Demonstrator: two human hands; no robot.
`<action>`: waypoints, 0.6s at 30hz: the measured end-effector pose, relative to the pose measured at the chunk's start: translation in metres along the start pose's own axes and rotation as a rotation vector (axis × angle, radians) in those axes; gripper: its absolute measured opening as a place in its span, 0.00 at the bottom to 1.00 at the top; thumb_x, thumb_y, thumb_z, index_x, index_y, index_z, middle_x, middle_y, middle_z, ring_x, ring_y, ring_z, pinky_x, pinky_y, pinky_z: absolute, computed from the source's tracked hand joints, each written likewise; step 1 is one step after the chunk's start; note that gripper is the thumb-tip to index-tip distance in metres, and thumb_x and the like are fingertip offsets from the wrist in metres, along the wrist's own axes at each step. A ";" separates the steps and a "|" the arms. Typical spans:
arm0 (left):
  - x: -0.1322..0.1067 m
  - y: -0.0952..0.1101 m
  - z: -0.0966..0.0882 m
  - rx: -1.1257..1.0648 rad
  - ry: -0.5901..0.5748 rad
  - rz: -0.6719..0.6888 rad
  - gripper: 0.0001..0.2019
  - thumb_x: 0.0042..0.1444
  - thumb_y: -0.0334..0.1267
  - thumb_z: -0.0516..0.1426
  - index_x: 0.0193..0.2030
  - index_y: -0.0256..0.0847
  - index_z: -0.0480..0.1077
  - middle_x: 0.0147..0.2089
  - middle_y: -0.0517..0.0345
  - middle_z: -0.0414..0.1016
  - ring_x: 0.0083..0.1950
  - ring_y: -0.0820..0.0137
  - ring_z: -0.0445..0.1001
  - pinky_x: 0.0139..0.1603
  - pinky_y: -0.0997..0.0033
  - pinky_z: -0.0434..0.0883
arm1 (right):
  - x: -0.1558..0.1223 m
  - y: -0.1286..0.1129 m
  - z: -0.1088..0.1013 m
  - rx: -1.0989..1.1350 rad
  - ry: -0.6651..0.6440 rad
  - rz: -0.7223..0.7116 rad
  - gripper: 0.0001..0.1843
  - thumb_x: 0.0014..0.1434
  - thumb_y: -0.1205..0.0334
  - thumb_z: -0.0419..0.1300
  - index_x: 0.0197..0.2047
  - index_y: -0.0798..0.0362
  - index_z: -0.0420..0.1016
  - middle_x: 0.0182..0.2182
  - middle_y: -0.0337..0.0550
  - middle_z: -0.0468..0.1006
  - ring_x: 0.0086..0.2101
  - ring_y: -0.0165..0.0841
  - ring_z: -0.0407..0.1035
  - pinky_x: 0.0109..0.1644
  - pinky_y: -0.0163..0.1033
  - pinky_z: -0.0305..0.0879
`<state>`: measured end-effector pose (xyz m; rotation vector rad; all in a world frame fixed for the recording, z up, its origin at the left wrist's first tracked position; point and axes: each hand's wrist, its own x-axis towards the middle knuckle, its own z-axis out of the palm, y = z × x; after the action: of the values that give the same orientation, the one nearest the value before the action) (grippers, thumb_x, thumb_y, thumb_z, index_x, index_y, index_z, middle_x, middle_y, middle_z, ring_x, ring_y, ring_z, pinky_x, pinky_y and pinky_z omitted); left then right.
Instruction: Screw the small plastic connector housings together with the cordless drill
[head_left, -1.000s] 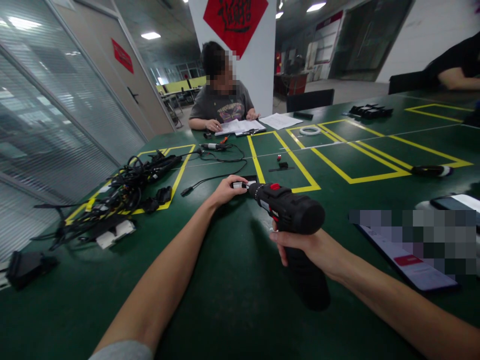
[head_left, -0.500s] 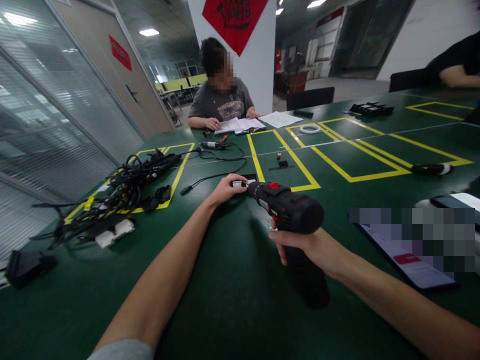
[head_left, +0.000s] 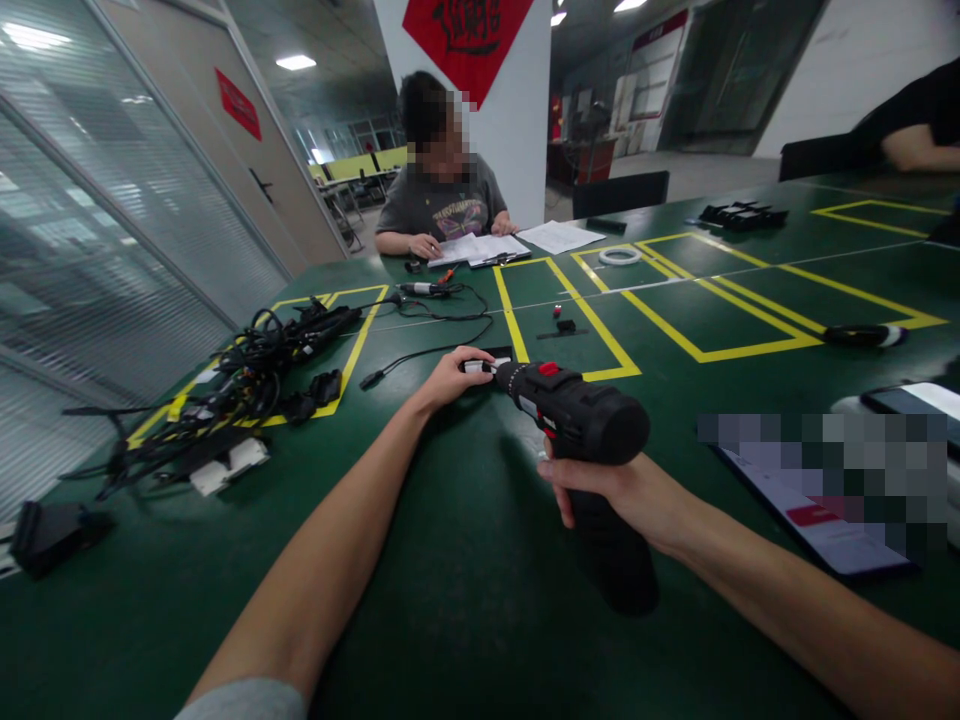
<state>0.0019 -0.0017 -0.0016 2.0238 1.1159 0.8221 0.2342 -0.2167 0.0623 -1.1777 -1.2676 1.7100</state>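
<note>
The fingers (head_left: 571,487) of the right hand (head_left: 607,495) are being kept closed around the black grip of a cordless drill (head_left: 577,420), and its nose is being pointed left, toward the other hand. The fingertips (head_left: 471,360) of the left hand (head_left: 448,380) are being curled around a small white-and-black part (head_left: 478,367), which is being held just beside the drill's nose, near a flat black piece (head_left: 499,353). Both hands and the drill are being kept almost exactly where they were in the earlier frame, with no clear change in grasp.

All of this is being done above the green counter (head_left: 450,600), just in front of a yellow taped rectangle (head_left: 510,320). A black cable (head_left: 427,362) is being left lying near the left hand, and a tangle of black wiring (head_left: 255,365) is lying further left. Only a slight shift is being seen elsewhere: the co-worker (head_left: 442,190), who is seated at the far end with papers (head_left: 480,250), and the red banner (head_left: 469,30) are being shown a little higher in view than before.
</note>
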 end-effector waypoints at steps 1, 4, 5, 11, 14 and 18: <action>0.000 0.000 0.000 0.002 0.001 0.001 0.18 0.47 0.42 0.65 0.46 0.41 0.79 0.52 0.51 0.76 0.51 0.60 0.73 0.55 0.57 0.70 | 0.000 0.000 0.000 0.002 -0.003 -0.003 0.13 0.55 0.53 0.67 0.35 0.52 0.71 0.21 0.37 0.74 0.22 0.33 0.69 0.33 0.42 0.64; 0.001 -0.001 0.000 0.013 0.005 0.005 0.18 0.47 0.41 0.65 0.46 0.41 0.79 0.52 0.51 0.76 0.53 0.58 0.72 0.57 0.57 0.69 | 0.000 0.000 0.000 -0.010 -0.007 -0.016 0.13 0.56 0.52 0.67 0.36 0.51 0.71 0.22 0.36 0.74 0.22 0.33 0.69 0.33 0.42 0.64; 0.001 0.000 0.000 0.016 0.006 0.006 0.18 0.47 0.41 0.65 0.46 0.41 0.79 0.52 0.51 0.76 0.54 0.58 0.72 0.57 0.57 0.68 | 0.000 0.000 0.000 -0.020 -0.009 -0.021 0.13 0.56 0.52 0.66 0.37 0.51 0.71 0.22 0.36 0.74 0.22 0.33 0.69 0.33 0.42 0.64; -0.001 0.005 0.000 0.016 0.005 0.015 0.17 0.49 0.42 0.64 0.45 0.40 0.79 0.52 0.51 0.76 0.53 0.59 0.73 0.59 0.57 0.67 | -0.001 -0.002 0.000 -0.018 -0.011 -0.020 0.13 0.56 0.53 0.67 0.36 0.52 0.71 0.22 0.36 0.74 0.22 0.33 0.70 0.34 0.43 0.64; -0.002 0.008 -0.001 0.017 0.003 0.022 0.16 0.51 0.43 0.62 0.45 0.40 0.79 0.51 0.51 0.77 0.53 0.59 0.72 0.60 0.57 0.66 | -0.001 -0.002 0.000 -0.018 -0.011 -0.012 0.12 0.56 0.53 0.67 0.35 0.52 0.71 0.22 0.37 0.74 0.22 0.33 0.70 0.34 0.43 0.63; -0.003 0.012 -0.002 0.022 -0.001 0.024 0.15 0.51 0.43 0.62 0.45 0.41 0.79 0.50 0.52 0.77 0.53 0.59 0.72 0.61 0.55 0.66 | -0.001 -0.001 0.000 -0.035 -0.008 -0.014 0.13 0.56 0.52 0.66 0.35 0.52 0.71 0.21 0.36 0.74 0.23 0.33 0.70 0.35 0.42 0.64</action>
<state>0.0042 -0.0088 0.0080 2.0588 1.1066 0.8241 0.2348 -0.2172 0.0639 -1.1810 -1.3128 1.6900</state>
